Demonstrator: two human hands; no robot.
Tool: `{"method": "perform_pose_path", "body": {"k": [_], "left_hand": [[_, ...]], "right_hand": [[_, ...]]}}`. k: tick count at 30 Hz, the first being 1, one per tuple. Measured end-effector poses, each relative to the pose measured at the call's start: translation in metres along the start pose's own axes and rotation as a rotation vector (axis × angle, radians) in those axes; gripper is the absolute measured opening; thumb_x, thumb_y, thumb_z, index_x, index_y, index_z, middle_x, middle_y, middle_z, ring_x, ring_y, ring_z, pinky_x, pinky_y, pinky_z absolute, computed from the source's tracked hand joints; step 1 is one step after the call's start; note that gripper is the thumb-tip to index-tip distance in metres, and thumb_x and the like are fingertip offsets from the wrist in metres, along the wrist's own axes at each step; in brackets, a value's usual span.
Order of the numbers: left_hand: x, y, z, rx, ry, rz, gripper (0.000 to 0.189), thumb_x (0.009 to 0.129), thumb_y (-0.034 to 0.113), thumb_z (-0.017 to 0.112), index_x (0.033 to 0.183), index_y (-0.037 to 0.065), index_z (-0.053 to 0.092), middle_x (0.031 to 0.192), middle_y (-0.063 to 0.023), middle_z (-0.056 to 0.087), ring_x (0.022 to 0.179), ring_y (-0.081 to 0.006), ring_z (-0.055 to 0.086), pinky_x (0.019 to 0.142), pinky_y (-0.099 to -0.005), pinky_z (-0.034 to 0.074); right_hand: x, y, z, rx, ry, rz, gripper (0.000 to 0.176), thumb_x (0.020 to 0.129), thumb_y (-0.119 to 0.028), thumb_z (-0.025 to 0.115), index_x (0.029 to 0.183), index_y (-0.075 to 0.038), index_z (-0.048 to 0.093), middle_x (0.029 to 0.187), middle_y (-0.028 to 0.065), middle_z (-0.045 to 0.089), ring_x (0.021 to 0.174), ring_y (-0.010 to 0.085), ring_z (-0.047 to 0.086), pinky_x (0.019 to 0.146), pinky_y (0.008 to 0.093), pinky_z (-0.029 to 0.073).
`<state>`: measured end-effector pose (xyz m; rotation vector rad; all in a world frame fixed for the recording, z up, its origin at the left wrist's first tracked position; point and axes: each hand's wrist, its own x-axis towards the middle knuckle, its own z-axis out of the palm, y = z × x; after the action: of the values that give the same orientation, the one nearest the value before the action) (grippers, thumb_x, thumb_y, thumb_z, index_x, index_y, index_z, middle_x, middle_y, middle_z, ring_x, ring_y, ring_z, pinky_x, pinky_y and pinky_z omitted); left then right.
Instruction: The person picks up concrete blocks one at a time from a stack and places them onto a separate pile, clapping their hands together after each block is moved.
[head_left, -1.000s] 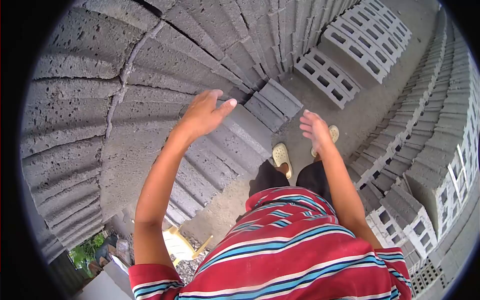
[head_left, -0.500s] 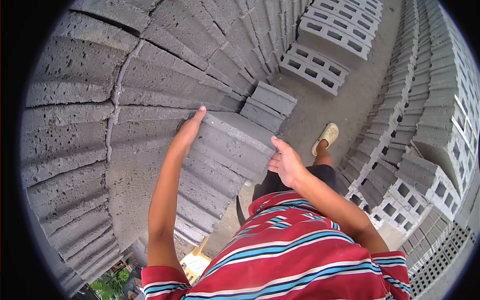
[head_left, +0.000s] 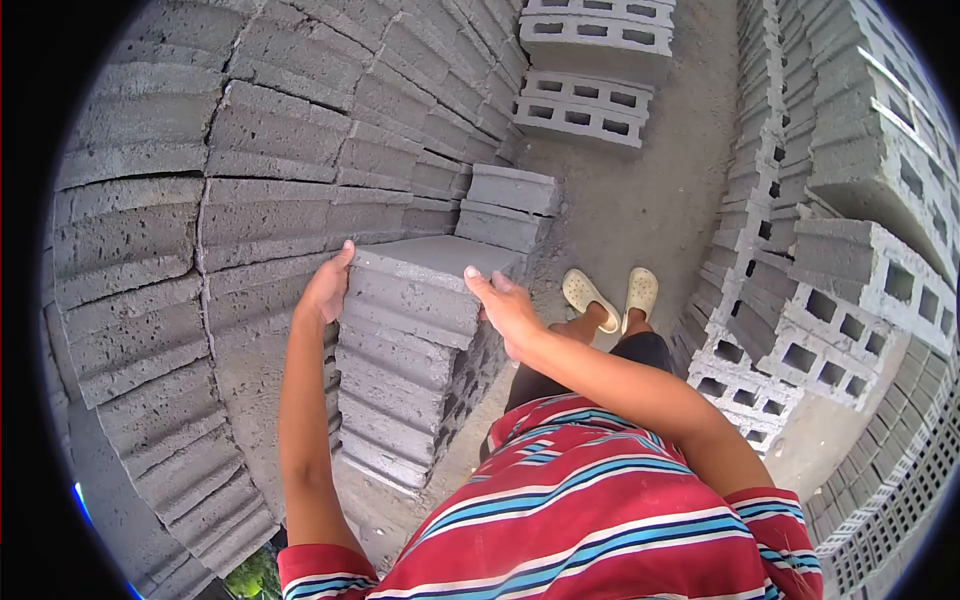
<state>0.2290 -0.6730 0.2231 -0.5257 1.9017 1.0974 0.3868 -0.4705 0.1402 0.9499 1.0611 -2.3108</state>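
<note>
A grey concrete block (head_left: 412, 295) lies on top of a short stack of like blocks (head_left: 392, 385), in front of me to the left. My left hand (head_left: 328, 283) holds its left end, thumb up at the top edge. At the opposite end my right hand (head_left: 505, 308) grips the block, its thumb over the upper corner and the other fingers partly hidden. Just beyond, two more blocks (head_left: 508, 200) sit one on the other beside the wall of stacked blocks.
A tall wall of stacked blocks (head_left: 270, 130) rises on the left. Hollow blocks (head_left: 585, 105) stand on the ground ahead. Long rows of blocks (head_left: 810, 350) line the right side. Dirt ground (head_left: 680, 150) runs between them, with my cream clogs (head_left: 590, 298) on it.
The view has turned, and both feet now show side by side where only one did. Both hands are still at the two ends of the top block.
</note>
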Motion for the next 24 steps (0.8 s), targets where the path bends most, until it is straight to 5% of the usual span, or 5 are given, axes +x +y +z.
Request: {"method": "perform_pose_path", "body": {"k": [5,11,16,19,24], "left_hand": [[0.007,-0.002,-0.002,-0.038,-0.05,-0.055,0.068,0.084,0.052,0.04,0.128,0.0,0.031,0.133,-0.0131,0.034,0.123,-0.026,0.03,0.1,-0.041,0.022],[0.007,0.002,0.01,0.054,-0.079,0.106,0.064,0.085,0.049,0.04,0.127,0.001,0.033,0.132,-0.0145,0.034,0.122,-0.0254,0.03,0.101,-0.0406,0.02],[-0.011,0.015,0.044,0.237,-0.136,0.031,0.084,0.079,0.061,0.038,0.127,-0.008,0.028,0.13,-0.0205,0.034,0.121,-0.0315,0.029,0.101,-0.0402,0.017],[-0.026,0.024,0.074,0.269,-0.176,0.017,0.096,0.076,0.068,0.034,0.125,-0.014,0.025,0.126,-0.0254,0.036,0.119,-0.0328,0.032,0.101,-0.0385,0.017],[-0.039,0.028,0.101,0.314,-0.286,0.039,0.104,0.074,0.071,0.029,0.124,-0.019,0.019,0.128,-0.0343,0.026,0.122,-0.0381,0.026,0.103,-0.0407,0.013]], "right_hand": [[-0.003,-0.001,0.002,0.015,0.069,-0.098,0.09,0.076,-0.05,0.056,0.125,0.017,0.019,0.128,0.0314,0.031,0.123,0.0327,0.03,0.1,0.0332,0.026],[-0.002,0.008,-0.003,0.106,0.099,-0.021,0.097,0.073,-0.051,0.057,0.127,0.016,0.012,0.132,0.0309,0.022,0.126,0.0334,0.022,0.101,0.0399,0.022],[-0.048,-0.003,-0.016,0.158,0.273,0.016,0.096,0.072,-0.055,0.055,0.126,0.014,0.016,0.131,0.028,0.025,0.124,0.0317,0.024,0.1,0.0406,0.021],[-0.051,0.017,-0.027,0.138,0.407,0.01,0.093,0.071,-0.06,0.052,0.129,0.005,0.02,0.136,0.0221,0.018,0.128,0.03,0.013,0.101,0.047,0.012],[-0.039,0.031,-0.05,0.225,0.649,-0.087,0.08,0.075,-0.058,0.05,0.116,0.006,0.03,0.122,0.0223,0.033,0.115,0.0267,0.031,0.098,0.0406,0.022]]}}
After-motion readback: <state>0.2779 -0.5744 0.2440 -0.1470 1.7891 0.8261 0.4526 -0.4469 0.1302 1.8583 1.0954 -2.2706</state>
